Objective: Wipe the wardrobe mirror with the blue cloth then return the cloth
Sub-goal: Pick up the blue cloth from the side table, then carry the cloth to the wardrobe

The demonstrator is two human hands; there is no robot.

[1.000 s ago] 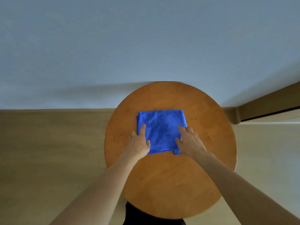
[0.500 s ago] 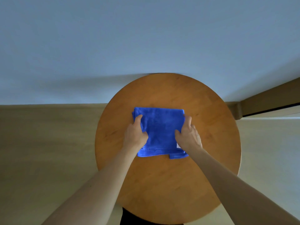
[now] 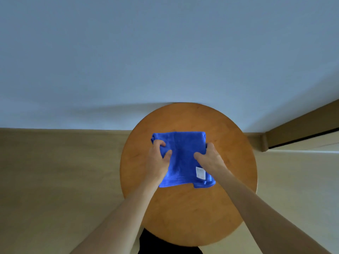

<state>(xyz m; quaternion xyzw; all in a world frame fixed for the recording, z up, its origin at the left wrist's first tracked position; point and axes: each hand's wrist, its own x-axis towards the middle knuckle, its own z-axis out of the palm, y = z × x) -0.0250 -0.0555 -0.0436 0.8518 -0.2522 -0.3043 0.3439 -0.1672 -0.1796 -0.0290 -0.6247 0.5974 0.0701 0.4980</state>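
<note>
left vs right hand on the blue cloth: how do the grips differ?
The left hand curls its fingertips onto the cloth near the far left corner; the right hand sends its fingers past the right edge, only its thumb on top. A white label sits by the right hand's wrist, none by the left hand. Both grip the cloth over the round table.

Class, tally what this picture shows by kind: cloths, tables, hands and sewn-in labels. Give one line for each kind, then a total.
blue cloth: 1
round wooden table: 1
hands: 2 (left hand, right hand, both gripping the cloth)
white label on the cloth: 1
Total: 5
</note>
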